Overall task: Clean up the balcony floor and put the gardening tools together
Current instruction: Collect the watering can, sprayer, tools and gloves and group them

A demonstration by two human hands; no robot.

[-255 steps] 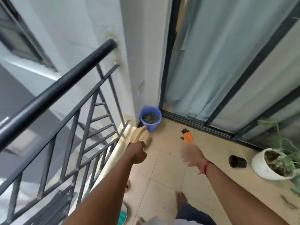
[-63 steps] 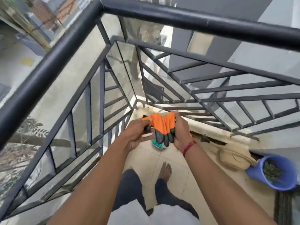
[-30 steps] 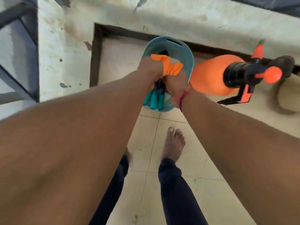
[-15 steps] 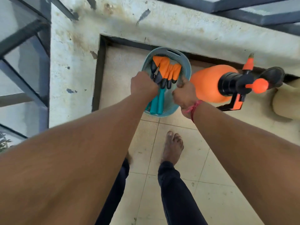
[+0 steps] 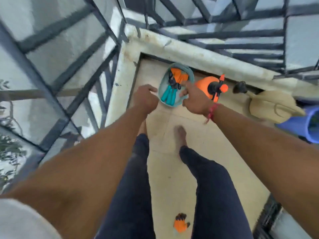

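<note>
1. looking straight down: a teal oval plastic basket (image 5: pixel 189 73) sits on the beige tiled balcony floor (image 5: pixel 172 178). it's tucked into the corner of the pale concrete kerb (image 5: pixel 120 75), under the dark metal railing (image 5: pixel 57 87).
2. inside the basket, an orange fabric glove with black fingertips (image 5: pixel 179 77) lies at the far end. the teal-handled hand tools (image 5: pixel 168 96) lie side by side at the near end.
3. the left hand (image 5: pixel 145 99) is just left of the basket's rim, fingers loosely curled, nothing in it.
4. the right hand (image 5: pixel 195 99), with a red thread band (image 5: pixel 211 112) at the wrist, is over the basket's right rim. the forefinger is stretched out and the others are bent. it's blurred, so i cannot tell whether it grips the rim or only hangs above it.
5. just right of the basket is an orange plastic spray bottle with a black pump top (image 5: pixel 202 84).
6. farther right of the basket, past the bottle, comes a small dark object (image 5: pixel 240 87) too blurred to name. then a tan cloth hat (image 5: pixel 272 107), then a blue plastic bucket (image 5: pixel 293 125) at the frame's edge.
7. well apart from the basket on its near side, a second orange glove with black fingertips (image 5: pixel 180 225) lies on the tiles between the person's legs, not in the basket.
8. bare feet (image 5: pixel 181 135) stand on the tiles near the basket.
</note>
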